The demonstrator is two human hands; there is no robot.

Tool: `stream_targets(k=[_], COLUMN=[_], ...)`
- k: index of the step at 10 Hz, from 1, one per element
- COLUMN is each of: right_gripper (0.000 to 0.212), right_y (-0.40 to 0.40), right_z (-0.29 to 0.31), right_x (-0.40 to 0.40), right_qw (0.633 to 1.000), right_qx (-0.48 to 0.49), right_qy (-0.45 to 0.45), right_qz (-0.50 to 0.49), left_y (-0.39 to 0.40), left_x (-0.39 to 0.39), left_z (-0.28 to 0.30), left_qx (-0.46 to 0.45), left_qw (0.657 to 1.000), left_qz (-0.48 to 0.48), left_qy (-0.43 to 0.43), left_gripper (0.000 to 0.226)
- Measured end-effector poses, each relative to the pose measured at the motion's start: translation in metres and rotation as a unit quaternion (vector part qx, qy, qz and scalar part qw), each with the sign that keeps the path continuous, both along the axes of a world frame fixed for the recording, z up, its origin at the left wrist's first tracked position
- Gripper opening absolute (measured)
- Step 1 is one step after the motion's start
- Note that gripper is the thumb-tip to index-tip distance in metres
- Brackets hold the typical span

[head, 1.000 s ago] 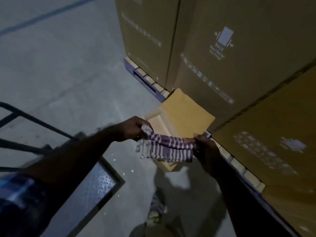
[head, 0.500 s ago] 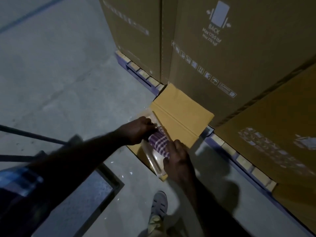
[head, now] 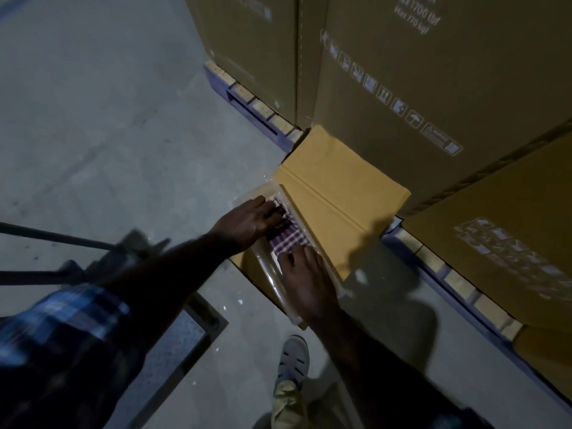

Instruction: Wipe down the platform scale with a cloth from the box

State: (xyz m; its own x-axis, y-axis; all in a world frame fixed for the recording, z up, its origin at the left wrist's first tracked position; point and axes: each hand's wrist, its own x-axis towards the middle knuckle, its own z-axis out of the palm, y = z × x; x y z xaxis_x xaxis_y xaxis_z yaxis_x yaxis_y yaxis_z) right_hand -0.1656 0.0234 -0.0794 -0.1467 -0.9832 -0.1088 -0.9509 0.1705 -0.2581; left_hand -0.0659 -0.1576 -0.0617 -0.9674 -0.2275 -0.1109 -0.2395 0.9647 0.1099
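A purple-and-white striped cloth (head: 289, 239) lies folded inside a small open cardboard box (head: 340, 193) on the floor, in a clear plastic liner. My left hand (head: 250, 222) rests on the cloth's far end with fingers stretched over it. My right hand (head: 305, 283) lies palm down at its near end, fingertips on the cloth. The platform scale (head: 182, 335), a dark textured plate in a black frame, sits on the floor at lower left, apart from both hands.
Tall cardboard cartons (head: 402, 72) on blue pallets (head: 253, 106) stand right behind the small box. Black metal rails (head: 62, 239) cross the left side above the scale. My shoe (head: 292, 360) is on the grey concrete floor below the box.
The cloth was stretched in the air between both hands. It has come down into the box, and both hands now press on it there.
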Motion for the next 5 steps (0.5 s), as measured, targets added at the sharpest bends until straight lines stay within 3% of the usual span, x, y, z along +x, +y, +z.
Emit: stream_targets(k=[1,2,4,5], right_gripper=[0.032,0.046,0.052,0.057], right_y=[0.007,0.011,0.017,0.024], right_z=[-0.008,-0.005,0.012,0.025], right_x=[0.001,0.002,0.002,0.009], right_qw=[0.997,0.995,0.999,0.999], right_qx=[0.062,0.070,-0.028,-0.042], right_qy=[-0.028,-0.054,-0.017,0.017], right_qz=[0.043,0.056,0.032,0.019], left_y=[0.002,0.003,0.026,0.041], left_x=[-0.005,-0.008,0.009,0.025], left_z=[0.003,0.005,0.018,0.035], left_qx=[0.044,0.060,-0.008,-0.036], left_qw=[0.995,0.991,0.992,0.995], left_qz=[0.014,-0.008,0.048,0.057], left_qy=[-0.092,-0.119,-0.114,-0.078], left_gripper=[0.038,0.056,0.074,0.065])
